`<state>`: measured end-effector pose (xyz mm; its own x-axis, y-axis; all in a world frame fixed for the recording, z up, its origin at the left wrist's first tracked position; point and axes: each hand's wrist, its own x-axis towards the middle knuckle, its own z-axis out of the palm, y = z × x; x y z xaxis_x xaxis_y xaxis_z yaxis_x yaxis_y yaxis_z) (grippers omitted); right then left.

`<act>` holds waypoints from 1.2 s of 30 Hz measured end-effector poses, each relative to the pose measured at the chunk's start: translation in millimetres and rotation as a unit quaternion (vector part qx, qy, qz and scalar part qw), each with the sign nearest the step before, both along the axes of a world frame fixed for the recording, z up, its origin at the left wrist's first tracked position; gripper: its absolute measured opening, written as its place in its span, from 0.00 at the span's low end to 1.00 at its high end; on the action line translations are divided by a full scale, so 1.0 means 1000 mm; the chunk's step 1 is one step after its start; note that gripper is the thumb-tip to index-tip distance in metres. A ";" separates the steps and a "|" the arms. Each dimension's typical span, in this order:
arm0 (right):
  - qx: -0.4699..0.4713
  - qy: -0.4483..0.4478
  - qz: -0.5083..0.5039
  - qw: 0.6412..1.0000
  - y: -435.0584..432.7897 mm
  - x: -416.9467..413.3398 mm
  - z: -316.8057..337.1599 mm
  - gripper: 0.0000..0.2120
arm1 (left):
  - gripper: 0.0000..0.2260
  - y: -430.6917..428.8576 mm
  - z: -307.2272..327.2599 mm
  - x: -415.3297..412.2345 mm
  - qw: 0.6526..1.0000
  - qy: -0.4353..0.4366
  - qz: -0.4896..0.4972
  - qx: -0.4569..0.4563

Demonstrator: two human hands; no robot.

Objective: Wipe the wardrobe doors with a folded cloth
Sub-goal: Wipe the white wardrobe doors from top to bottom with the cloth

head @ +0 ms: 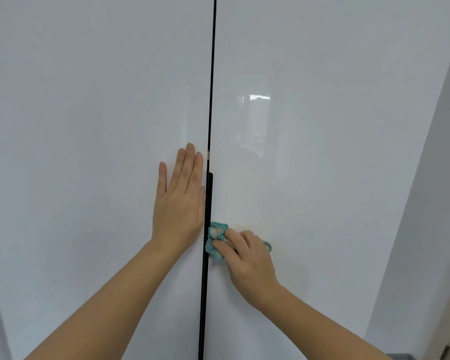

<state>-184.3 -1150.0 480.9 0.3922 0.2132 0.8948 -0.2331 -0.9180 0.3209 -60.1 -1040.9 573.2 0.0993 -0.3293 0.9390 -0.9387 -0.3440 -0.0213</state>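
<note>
Both hands are laid against white, glossy doors. A left hand (pixel 179 201) is pressed flat on the left door (pixel 89 126), fingers straight and together, nothing held, its thumb edge just beside the dark gap (pixel 210 113). Right of that gap, slightly lower, a crumpled teal cloth (pixel 216 240) (mostly hidden under the knuckles) is gripped by the right hand (pixel 247 258) with curled fingers and pressed to the right door (pixel 322 152), touching the black handle strip (pixel 209 203).
</note>
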 end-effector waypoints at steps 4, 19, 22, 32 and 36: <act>-0.072 0.049 0.009 0.996 -0.011 -0.009 0.005 0.15 | 0.24 0.001 -0.052 -0.002 1.000 -0.013 0.008 0.008; 0.038 -0.185 0.014 0.982 0.017 0.027 0.049 0.17 | 0.26 -0.035 -0.111 -0.007 0.993 -0.003 -0.008 -0.114; -0.014 -0.196 -0.058 0.979 0.007 0.023 0.042 0.21 | 0.27 -0.039 -0.121 -0.008 0.990 -0.004 0.019 -0.137; 0.050 -0.257 -0.217 0.940 -0.068 -0.071 0.057 0.26 | 0.24 -0.050 -0.132 -0.013 0.983 0.014 0.061 -0.174; 0.136 -0.331 -0.219 0.908 -0.105 -0.112 0.069 0.25 | 0.23 -0.051 -0.133 -0.012 0.981 0.011 0.037 -0.189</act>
<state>-296.3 -1254.7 550.3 -0.2566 -0.0967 0.9617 -0.6541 -0.7151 -0.2465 -72.5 -1091.6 440.4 0.1323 0.0501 0.9899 -0.9094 -0.3912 0.1413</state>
